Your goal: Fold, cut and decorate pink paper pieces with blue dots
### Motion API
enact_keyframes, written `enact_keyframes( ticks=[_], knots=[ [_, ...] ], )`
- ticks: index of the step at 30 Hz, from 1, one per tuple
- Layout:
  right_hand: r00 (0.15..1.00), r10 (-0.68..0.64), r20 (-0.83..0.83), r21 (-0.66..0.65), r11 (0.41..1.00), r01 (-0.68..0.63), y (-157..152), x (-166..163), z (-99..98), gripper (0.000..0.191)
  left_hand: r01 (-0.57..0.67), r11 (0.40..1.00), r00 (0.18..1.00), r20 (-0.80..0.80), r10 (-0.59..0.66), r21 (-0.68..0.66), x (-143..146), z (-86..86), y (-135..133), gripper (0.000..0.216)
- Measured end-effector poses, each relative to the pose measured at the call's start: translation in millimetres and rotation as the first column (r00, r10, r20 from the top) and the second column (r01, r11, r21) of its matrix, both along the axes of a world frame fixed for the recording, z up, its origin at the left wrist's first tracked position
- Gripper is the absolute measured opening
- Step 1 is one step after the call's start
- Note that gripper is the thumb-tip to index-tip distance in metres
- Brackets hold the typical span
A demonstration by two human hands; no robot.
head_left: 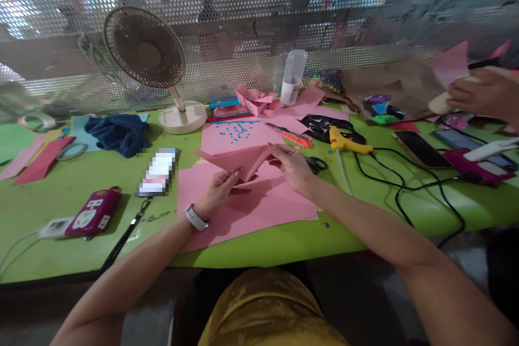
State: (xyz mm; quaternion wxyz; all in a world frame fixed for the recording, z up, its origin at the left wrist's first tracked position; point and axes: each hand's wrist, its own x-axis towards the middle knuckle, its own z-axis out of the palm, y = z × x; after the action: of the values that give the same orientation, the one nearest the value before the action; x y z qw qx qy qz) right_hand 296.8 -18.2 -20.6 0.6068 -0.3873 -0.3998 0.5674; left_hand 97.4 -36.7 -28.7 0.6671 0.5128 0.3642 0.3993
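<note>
Between my two hands a folded piece of pink paper (239, 162) is held up over the table. My left hand (219, 189), below a white wristwatch (197, 218), pinches its lower left part with the thumb on top. At its upper right corner, my right hand (290, 165) grips the edge between thumb and fingers. Beneath lie flat pink sheets (259, 211). Scissors (316, 164) lie just past my right hand, their handles partly showing. Beyond the held paper, small blue dots (237, 131) are scattered on another pink sheet.
A yellow glue gun (348, 143) with black cables lies right. Left are a phone (158, 172), a purple power strip (93, 212) and a blue cloth (117, 134). A fan (182, 117), pink folded paper (257, 100) and a bottle (292, 78) stand behind. Another person's hand (484, 94) is far right.
</note>
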Motion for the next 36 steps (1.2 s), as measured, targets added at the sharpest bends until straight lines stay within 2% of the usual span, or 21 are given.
enact_keyframes(
  ticks=[3,6,8,10,12,15,23,32,36],
  knots=[
    [0.998,-0.048,-0.040,-0.017,0.999,0.047,3,4,2.2,0.026,-0.007,1.000,1.000,0.022,0.008,-0.020,0,0.5,-1,0.044],
    [0.987,-0.118,-0.110,-0.037,0.993,0.114,5,8,5.6,0.031,-0.033,0.999,0.996,0.083,0.037,-0.042,1,0.5,-1,0.037],
    [0.986,-0.117,-0.121,-0.060,0.992,0.111,3,9,7.3,0.036,-0.055,0.997,0.989,0.134,0.062,-0.056,2,-0.2,-1,0.034],
    [0.997,-0.041,-0.060,-0.070,0.997,0.037,-1,7,7.7,0.042,-0.084,0.994,0.979,0.182,0.096,-0.071,3,-1.4,0,0.032],
    [0.994,0.082,0.071,-0.068,0.995,-0.077,-6,3,6.5,0.044,-0.118,0.989,0.966,0.222,0.136,-0.089,4,-2.8,1,0.030],
    [0.943,0.222,0.247,-0.086,0.975,-0.207,-13,-5,3.7,0.041,-0.130,0.984,0.958,0.241,0.157,-0.124,4,-3.6,1,0.028],
    [0.913,0.258,0.316,-0.130,0.965,-0.228,-13,-11,-1.5,0.035,0.003,0.982,0.975,0.220,0.040,-0.190,5,4.2,-2,0.030],
    [0.917,0.191,0.351,-0.117,0.980,-0.159,-14,-13,-8.1,0.036,0.032,0.976,0.989,0.148,0.000,-0.216,0,2.8,-2,0.038],
    [0.907,0.155,0.391,-0.075,0.988,-0.136,-18,-14,-4.2,0.036,0.108,0.974,0.993,0.061,-0.097,-0.199,-1,5.5,-5,0.044]
  ],
)
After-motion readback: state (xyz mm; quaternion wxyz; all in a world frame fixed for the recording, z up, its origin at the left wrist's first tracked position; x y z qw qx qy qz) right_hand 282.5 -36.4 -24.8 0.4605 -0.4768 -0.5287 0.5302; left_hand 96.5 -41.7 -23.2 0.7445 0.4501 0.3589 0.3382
